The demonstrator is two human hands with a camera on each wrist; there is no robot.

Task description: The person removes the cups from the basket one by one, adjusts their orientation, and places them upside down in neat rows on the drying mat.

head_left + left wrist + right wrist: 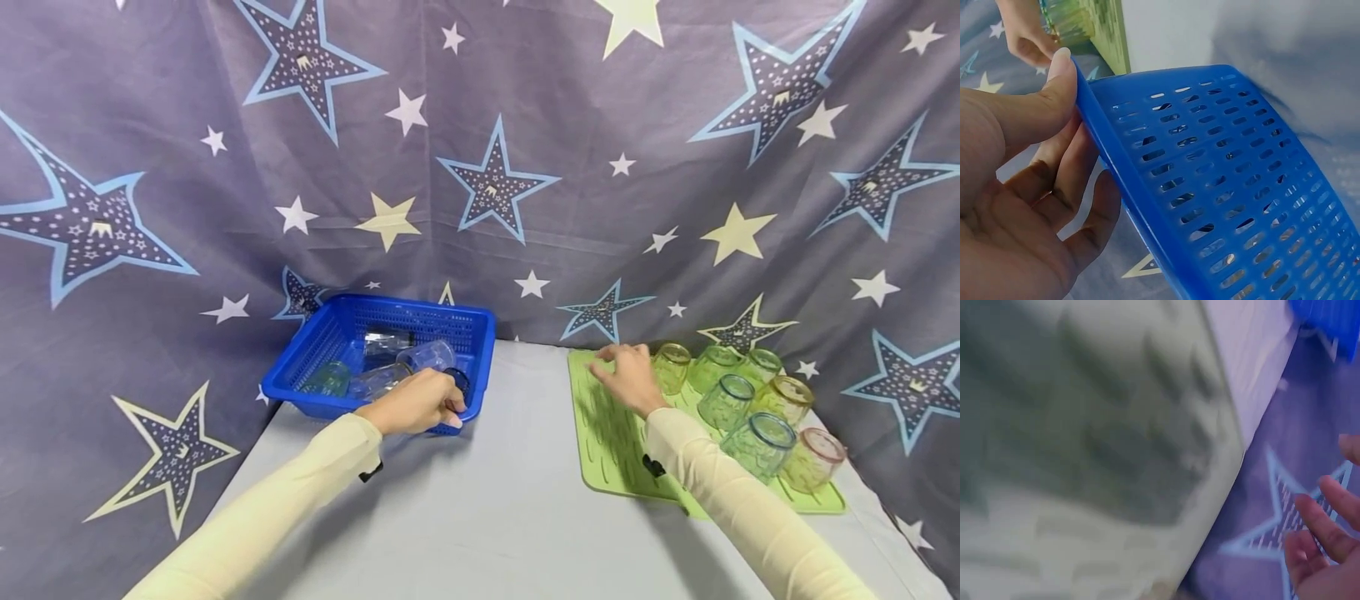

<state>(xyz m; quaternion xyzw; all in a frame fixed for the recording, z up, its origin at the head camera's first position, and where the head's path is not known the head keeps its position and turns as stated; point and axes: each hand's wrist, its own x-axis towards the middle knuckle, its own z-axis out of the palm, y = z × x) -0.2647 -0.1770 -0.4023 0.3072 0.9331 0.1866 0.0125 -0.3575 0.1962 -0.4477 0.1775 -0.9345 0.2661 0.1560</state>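
Observation:
My left hand [422,402] grips the near right rim of a blue perforated plastic basket [311,404]. In the left wrist view, the thumb [1054,103] presses one side of the rim while the fingers curl to the other side. Inside the basket lie several glasses, among them a clear glass [427,355] and a greenish one [331,379]. Over the left part of a light green drying mat [594,450] hovers my right hand [632,380], empty, fingers loosely bent. Just right of it stands an upside-down amber-tinted glass [672,367].
Several more tinted glasses stand on the mat's right side, including a blue-rimmed glass [759,448] and a pink-rimmed glass [812,462] near the front. The white table [517,500] runs between basket and mat. A star-patterned curtain [525,275] hangs behind.

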